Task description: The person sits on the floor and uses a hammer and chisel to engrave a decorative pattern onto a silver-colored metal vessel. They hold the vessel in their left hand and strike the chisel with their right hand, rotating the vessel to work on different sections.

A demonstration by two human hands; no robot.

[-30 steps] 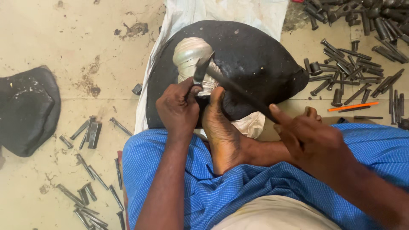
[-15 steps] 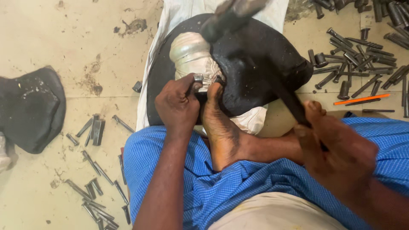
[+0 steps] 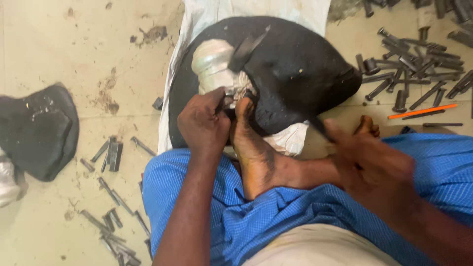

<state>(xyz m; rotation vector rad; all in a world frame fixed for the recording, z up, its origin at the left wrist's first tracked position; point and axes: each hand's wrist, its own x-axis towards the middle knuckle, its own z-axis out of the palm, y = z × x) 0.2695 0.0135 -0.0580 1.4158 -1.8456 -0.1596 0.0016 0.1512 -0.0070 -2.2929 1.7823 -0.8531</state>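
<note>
A pale, stained concrete floor (image 3: 74, 59) is carrying everything here. At the centre, toward twelve o'clock, a large rounded black block with a matte, pitch-like surface (image 3: 295, 74) is lying on a white woven sack (image 3: 286, 10). A blue checked cloth (image 3: 246, 221) is covering the person's lap at six o'clock, and a bare foot (image 3: 256, 152) is reaching up from it, toes pressing against the block. At nine o'clock a smaller dark lump with a dusty top (image 3: 39, 130) is sitting on the floor.

Set on the block's upper left is a silvery, ribbed sheet-metal piece (image 3: 214, 66), its long axis running from eleven o'clock down toward five. The left hand (image 3: 204, 123) is pinching a small steel punch (image 3: 227, 96) against the metal's lower edge, its grip closed on the tool. A blurred dark hammer (image 3: 249, 47) is hanging above the metal, head toward twelve o'clock, handle slanting to four o'clock into the right hand (image 3: 374, 167), whose grip is wrapping the handle.

Dark steel punches (image 3: 409, 64) are lying scattered at two o'clock, with an orange pencil (image 3: 422, 111) beside them; more steel punches on the floor (image 3: 111, 216) are lying at eight o'clock.
</note>
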